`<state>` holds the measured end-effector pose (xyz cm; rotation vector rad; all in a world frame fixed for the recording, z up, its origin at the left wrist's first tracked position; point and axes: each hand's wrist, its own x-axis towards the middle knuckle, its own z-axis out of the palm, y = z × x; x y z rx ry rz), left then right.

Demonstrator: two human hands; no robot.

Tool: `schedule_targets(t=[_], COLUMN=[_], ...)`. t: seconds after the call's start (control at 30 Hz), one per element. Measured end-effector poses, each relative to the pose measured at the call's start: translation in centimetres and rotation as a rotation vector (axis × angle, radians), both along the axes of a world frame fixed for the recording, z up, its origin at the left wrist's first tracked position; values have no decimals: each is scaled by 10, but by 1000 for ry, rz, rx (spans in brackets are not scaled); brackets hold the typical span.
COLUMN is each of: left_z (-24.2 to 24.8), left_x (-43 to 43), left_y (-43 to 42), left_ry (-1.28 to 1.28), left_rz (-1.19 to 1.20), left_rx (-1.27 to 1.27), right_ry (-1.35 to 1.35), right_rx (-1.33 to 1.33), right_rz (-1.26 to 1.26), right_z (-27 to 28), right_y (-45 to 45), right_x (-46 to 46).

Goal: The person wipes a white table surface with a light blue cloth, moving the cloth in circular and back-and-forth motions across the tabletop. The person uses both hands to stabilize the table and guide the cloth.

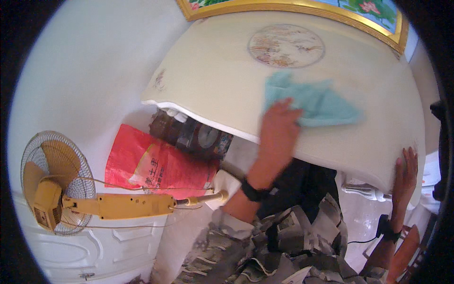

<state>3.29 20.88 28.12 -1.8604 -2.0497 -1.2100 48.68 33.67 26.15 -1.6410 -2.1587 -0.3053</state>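
Note:
A cream table cover with a round landscape print spreads over the table before me. On it lies a light teal cloth, spread out and blurred. The curled fingers of my left hand grip the cloth at its near left edge, and a dark band circles that wrist. Over at the right, my right hand rests against the cover near the table's edge. Its fingers point away from me and hold nothing. A dark band with a cord beside it is on the right wrist.
A gold-framed flower painting borders the table's far side. To the left stands a yellow electric fan, in front of a white panelled door. A red printed bag and a dark clock-like object sit beside the table's near left edge.

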Motion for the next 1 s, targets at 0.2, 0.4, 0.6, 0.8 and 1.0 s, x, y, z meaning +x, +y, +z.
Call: schedule_targets(t=[0.2, 0.4, 0.6, 0.8, 1.0], left_z=[3, 4, 16, -3, 4], left_x=[-150, -79, -2, -86, -250], left_y=[-40, -7, -5, -26, -42], left_ry=[198, 220, 121, 80, 63], left_rz=[429, 384, 113, 43, 375], left_rx=[-25, -262, -197, -59, -102], right_ry=[15, -86, 16, 81, 169], right_rx=[-32, -40, -92, -55, -49], right_rz=[42, 40, 118, 196, 197], right_z=[2, -4, -4, -3, -6], right_y=[0, 7, 12, 9, 4], right_x=[-4, 1, 10, 12, 7])
